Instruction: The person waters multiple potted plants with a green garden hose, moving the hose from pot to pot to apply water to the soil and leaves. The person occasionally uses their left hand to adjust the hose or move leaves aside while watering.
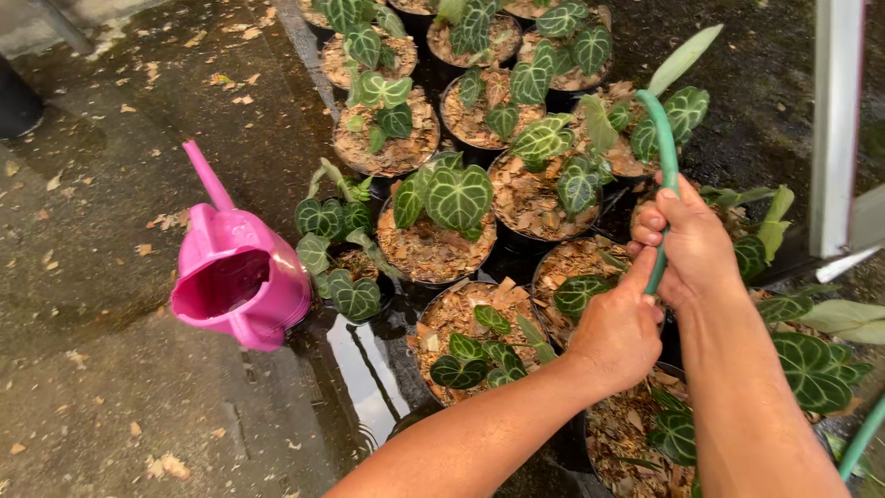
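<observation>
A thin green hose arches over a group of potted plants. My right hand grips it high up, and my left hand holds it just below, both fists closed around it. The hose end bends down toward the pots at the upper right. Under my hands stand black pots filled with brown bark chips and dark green heart-shaped leaves with pale veins. A pink plastic watering can stands on the wet ground to the left, its spout pointing up and away.
Wet concrete with scattered dry leaves lies to the left. A puddle sits between the can and the pots. A white metal post rises at the right. Another stretch of green hose crosses the lower right corner.
</observation>
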